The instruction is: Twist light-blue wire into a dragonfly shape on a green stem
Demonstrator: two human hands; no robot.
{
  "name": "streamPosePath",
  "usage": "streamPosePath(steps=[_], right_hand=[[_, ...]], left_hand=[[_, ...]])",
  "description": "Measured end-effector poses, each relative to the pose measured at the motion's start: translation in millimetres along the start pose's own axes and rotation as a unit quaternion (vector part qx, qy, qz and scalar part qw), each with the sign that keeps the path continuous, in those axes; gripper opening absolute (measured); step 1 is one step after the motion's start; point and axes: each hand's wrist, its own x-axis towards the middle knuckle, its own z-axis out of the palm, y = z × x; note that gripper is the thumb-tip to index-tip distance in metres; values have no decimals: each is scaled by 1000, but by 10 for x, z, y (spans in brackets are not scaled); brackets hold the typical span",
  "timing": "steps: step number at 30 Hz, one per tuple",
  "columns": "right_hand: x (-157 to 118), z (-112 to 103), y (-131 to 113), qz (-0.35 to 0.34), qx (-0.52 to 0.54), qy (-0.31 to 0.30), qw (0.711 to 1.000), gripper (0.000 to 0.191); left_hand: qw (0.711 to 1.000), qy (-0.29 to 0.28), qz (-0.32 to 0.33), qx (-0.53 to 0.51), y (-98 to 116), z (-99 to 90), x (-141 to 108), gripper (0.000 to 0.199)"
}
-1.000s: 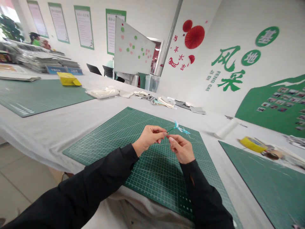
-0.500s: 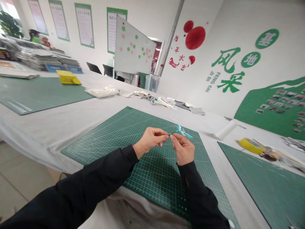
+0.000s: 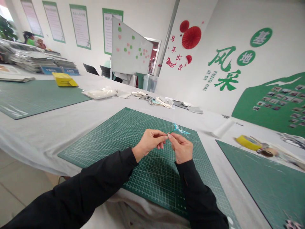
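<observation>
Above a green cutting mat [image 3: 105, 140], my two hands meet at the thin green stem of a small blue-and-white craft flower [image 3: 177, 128]. My left hand [image 3: 149, 141] pinches the stem's near end between thumb and forefinger. Close against it, my right hand [image 3: 182, 148] is closed on the stem just below the flower head. The blue petals and white bits stick out past the right fingers, pointing up and to the right. Part of the stem is hidden by the fingertips.
More cutting mats lie at left [image 3: 43, 95] and right [image 3: 259, 184]. A yellow packet [image 3: 64, 79], a plastic bag [image 3: 101, 93] and folded cloths [image 3: 162, 101] sit farther back. At right are a yellow tape roll [image 3: 249, 142] and scissors [image 3: 292, 224]. Another person [image 3: 30, 39] is at far left.
The view has shifted slightly, so the scene sits a little farther left and the scissors at lower right show more. Both hands keep their hold on the flower stem, with the flower slightly turned.
</observation>
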Motion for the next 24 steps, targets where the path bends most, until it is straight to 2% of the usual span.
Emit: streamPosePath(steps=[4, 7, 11, 17, 24], right_hand=[[34, -83, -36, 53, 45, -41, 997, 30], [63, -153, -57, 96, 60, -80, 990, 31], [87, -201, -36, 111, 41, -112, 987, 32], [72, -160, 39, 41, -56, -102, 992, 34], [39, -130, 61, -2, -91, -81, 993, 33]], left_hand=[[998, -61, -19, 16, 47, -33, -19, 24], [995, -76, -8, 57, 80, -52, -31, 19], [994, -86, -61, 19, 61, -57, -20, 17], [990, -65, -117, -43, -16, -83, 35, 13], [994, -82, -69, -3, -11, -116, 29, 20]])
